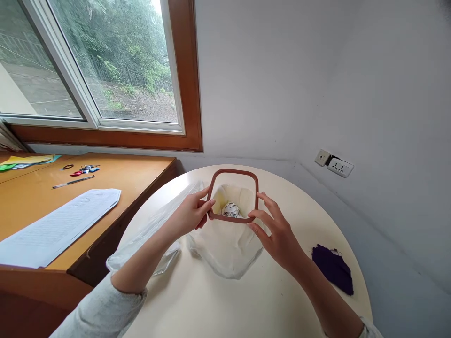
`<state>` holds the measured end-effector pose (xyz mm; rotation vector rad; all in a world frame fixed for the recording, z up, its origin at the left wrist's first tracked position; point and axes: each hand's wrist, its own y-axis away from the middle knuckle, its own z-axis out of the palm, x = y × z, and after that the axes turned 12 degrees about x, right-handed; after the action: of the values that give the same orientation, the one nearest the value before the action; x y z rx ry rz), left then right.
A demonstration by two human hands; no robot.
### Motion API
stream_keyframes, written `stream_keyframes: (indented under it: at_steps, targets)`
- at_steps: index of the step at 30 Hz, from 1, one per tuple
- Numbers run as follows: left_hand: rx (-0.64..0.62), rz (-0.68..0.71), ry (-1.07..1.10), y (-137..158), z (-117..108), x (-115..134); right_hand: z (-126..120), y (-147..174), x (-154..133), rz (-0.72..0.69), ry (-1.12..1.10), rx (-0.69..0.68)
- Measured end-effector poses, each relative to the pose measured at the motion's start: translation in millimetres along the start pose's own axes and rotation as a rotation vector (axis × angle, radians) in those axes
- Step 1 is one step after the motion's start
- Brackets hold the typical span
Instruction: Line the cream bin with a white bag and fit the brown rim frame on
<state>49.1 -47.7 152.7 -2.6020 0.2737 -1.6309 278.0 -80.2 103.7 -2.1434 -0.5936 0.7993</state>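
A rounded-square brown plastic ring [232, 195] is held at its left edge by the left hand [192, 213], whose fingers are closed around the rim. The right hand [276, 230] is spread open, its fingertips only touching the ring's near right corner; nothing is gripped by it. The ring is held above a clear thin plastic bag [225, 249], which lies on the round cream table [246, 300], and crumpled paper [230, 209] is seen through the ring's opening. The step in hand is judged to be the seating of the ring on the bag's mouth. A firmer right-hand hold and a level lowering are probably called for.
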Motion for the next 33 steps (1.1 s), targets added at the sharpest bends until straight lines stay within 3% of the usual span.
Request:
stream_keyframes:
  at_steps: [9, 17, 23, 33]
  targets:
    - [0.094, 0.095, -0.257, -19.3, 1.3, -2.4, 5.9, -3.1, -1.5, 0.124, -0.053, -0.106]
    - [0.065, 0.096, -0.465, -19.1, 5.6, -7.9, 4.8, -3.0, -5.2, 0.171, -0.030, -0.160]
    - [0.039, 0.090, -0.509, -22.3, 9.0, -14.0, 9.9, -1.0, -4.0, 0.139, 0.005, -0.194]
    - [-0.010, 0.104, -0.842, -18.6, 13.4, 1.8, 15.4, -2.6, -1.5, 0.070, 0.075, -0.147]
